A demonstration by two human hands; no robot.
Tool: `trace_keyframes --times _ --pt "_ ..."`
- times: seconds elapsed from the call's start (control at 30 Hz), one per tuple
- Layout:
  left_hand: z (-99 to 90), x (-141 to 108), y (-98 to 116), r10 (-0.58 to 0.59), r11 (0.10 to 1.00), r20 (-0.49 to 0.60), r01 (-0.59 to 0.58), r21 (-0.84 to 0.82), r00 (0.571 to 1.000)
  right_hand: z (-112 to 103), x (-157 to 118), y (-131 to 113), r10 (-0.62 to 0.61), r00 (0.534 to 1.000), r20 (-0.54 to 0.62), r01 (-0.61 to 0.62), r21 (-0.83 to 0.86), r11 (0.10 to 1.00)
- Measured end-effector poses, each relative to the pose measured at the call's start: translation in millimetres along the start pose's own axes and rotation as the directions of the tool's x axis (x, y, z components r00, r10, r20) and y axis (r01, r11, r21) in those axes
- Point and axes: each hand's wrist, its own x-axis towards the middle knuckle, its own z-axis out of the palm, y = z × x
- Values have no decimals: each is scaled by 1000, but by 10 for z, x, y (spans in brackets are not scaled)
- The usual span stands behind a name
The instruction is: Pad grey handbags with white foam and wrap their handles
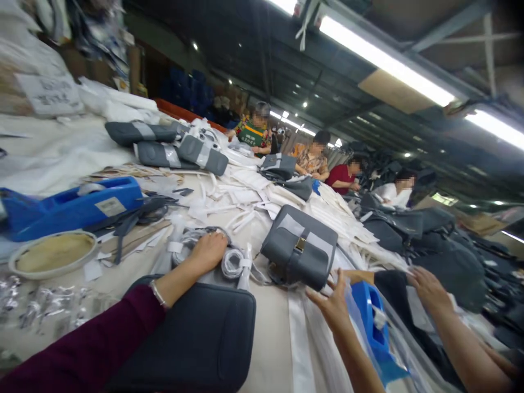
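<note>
My left hand [332, 308] is spread open, fingertips close to the lower corner of a grey leather bag with a gold buckle [298, 248]. My right hand [429, 289] lies further right over clear plastic film [395, 349] and a dark bag. Between my hands sits a blue plastic piece [370, 322]. A co-worker's maroon-sleeved hand [208, 251] rests on a coiled white-wrapped strap [233, 265], above a grey bag lying flat [192, 341]. A further bare forearm behind the blue piece is hard to place.
A long cloth-covered table holds white strips [249, 191], grey bags [161, 153] and a blue case [77, 210]. A round tan-filled dish [53, 252] and silver packets [24, 305] lie left. Dark bags are heaped at right [446, 251]. Several co-workers [254, 131] sit beyond.
</note>
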Motion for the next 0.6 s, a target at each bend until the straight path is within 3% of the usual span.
trace_keyframes --times 0.1,0.2,0.3,0.37,0.47,0.6 --pt "13 3 -14 -16 1000 -14 16 -12 1000 208 157 113 44 999 -1 -43 31 999" --pt "26 20 -29 -12 1000 -7 12 -6 1000 377 293 71 29 998 -61 -29 8 1000" --pt "31 28 -35 15 1000 2 -15 10 1000 552 423 -183 35 995 -90 -35 6 999" --pt "32 39 -38 37 999 11 -38 23 999 721 537 -390 123 991 -57 -123 -3 992" --pt "36 73 -48 62 997 27 -63 49 998 1086 757 -619 206 977 -49 -207 -7 978" --pt "42 97 -62 74 993 39 -77 87 997 1580 1006 -758 193 981 36 -192 -25 981"
